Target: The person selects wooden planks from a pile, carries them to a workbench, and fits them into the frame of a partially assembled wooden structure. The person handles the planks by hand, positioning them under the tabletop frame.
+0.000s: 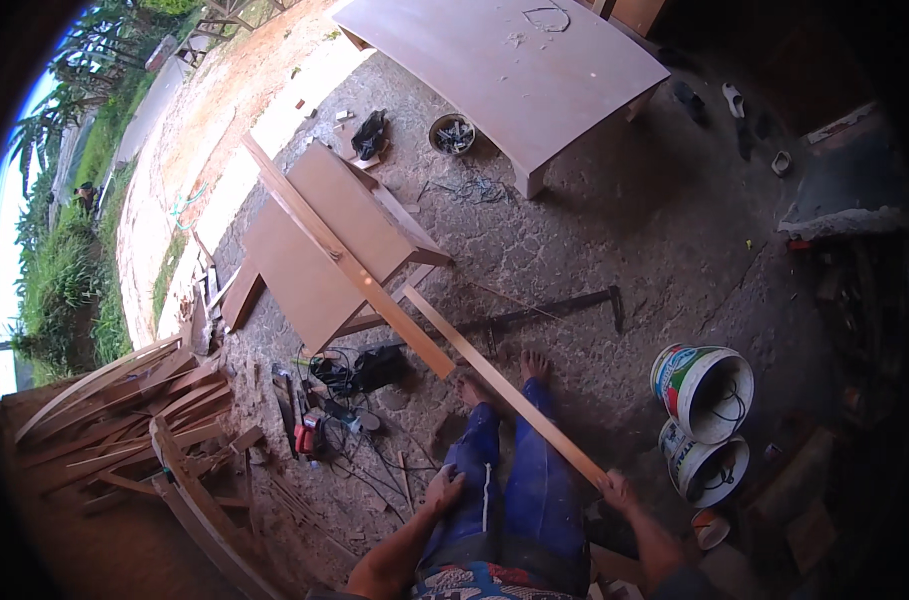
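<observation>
My right hand (617, 493) is closed round the near end of a long, narrow wooden strip (504, 385). The strip slants up and away to the left across my legs, its far end close to a low wooden table (319, 215). On my left thigh lies my left hand (444, 489), holding nothing that I can see. A second, longer wooden plank (349, 265) rests across the low table, its near end jutting past the edge towards my feet. I cannot tell whether the strip touches the table.
A large wooden table (514, 70) stands at the far side. Power tools (309, 435) and cables lie left of my legs, near a scrap wood pile (164, 410). Buckets (714, 395) lie tipped on the right. A dark metal bar clamp (564, 308) lies ahead.
</observation>
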A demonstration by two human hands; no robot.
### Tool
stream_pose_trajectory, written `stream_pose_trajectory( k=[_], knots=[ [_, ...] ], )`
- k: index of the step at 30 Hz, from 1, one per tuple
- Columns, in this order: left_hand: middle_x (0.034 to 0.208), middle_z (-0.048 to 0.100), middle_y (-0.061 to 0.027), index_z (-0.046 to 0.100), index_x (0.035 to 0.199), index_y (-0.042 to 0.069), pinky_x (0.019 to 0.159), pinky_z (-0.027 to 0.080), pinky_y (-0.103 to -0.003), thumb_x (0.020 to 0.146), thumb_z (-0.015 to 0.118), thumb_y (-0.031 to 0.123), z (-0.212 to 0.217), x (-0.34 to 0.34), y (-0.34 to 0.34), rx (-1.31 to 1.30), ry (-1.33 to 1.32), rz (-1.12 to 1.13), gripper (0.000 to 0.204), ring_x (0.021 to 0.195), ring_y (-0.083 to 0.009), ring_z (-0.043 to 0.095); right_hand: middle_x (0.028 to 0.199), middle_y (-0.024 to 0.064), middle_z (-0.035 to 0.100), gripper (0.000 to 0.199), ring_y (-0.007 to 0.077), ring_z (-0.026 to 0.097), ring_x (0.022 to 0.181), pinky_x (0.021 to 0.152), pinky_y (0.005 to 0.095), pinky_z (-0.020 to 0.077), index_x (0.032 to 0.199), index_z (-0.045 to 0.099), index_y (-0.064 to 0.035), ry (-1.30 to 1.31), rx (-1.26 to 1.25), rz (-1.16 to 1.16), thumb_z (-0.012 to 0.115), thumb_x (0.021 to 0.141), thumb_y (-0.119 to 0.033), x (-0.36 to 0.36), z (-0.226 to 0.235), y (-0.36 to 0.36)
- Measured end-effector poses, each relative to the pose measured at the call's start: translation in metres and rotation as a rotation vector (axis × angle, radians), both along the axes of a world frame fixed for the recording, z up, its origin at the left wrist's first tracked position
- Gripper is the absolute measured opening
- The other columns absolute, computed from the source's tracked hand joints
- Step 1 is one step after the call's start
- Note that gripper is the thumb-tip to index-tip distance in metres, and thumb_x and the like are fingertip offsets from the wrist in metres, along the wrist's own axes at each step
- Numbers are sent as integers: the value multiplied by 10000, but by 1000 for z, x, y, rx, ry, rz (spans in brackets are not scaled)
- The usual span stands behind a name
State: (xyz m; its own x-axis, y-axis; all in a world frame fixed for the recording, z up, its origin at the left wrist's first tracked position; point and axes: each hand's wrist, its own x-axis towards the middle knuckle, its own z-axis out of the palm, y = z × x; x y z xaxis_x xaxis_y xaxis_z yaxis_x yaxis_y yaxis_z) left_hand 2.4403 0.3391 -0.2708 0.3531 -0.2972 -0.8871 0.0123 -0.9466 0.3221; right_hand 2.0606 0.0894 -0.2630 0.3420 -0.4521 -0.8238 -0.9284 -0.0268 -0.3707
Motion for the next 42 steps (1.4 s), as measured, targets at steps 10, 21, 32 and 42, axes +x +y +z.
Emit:
stream_pose_trajectory(
  k=[10, 21, 32, 42],
  knots=[
    [1569, 212, -244, 223, 1542, 172, 1087, 385, -474, 863, 623, 500, -43, -13, -66, 272, -42, -592, 854, 1367, -450, 364, 719, 255, 638, 325, 476, 634, 731, 628, 538, 513, 861, 512, -78, -272, -66, 51, 527, 963, -386, 168, -186, -28],
    [1382, 508, -129, 529, 1329, 106, 985, 454, -500, 947, 532, 382, -90, 7, -83, 124, -145, -707, 471, 1254, -385, 478, 712, 242, 627, 334, 463, 629, 714, 610, 537, 494, 869, 561, -79, -418, -102, -71, 535, 957, -400, 257, -311, -17],
    [1344, 525, -136, 535, 1320, 122, 997, 445, -493, 956, 516, 374, -96, 23, -81, 125, -95, -702, 442, 1241, -384, 479, 723, 251, 609, 376, 454, 621, 789, 731, 496, 473, 928, 627, -35, -398, -119, -97, 538, 955, -399, 295, -355, -33],
    [1322, 543, -147, 543, 1306, 114, 992, 448, -484, 949, 525, 359, -98, 31, -82, 110, -106, -657, 433, 1227, -386, 491, 1007, 248, 594, 387, 453, 558, 1003, 918, 514, 410, 1006, 630, -42, -408, -647, 111, 485, 953, -397, 320, -330, -60]
  ],
)
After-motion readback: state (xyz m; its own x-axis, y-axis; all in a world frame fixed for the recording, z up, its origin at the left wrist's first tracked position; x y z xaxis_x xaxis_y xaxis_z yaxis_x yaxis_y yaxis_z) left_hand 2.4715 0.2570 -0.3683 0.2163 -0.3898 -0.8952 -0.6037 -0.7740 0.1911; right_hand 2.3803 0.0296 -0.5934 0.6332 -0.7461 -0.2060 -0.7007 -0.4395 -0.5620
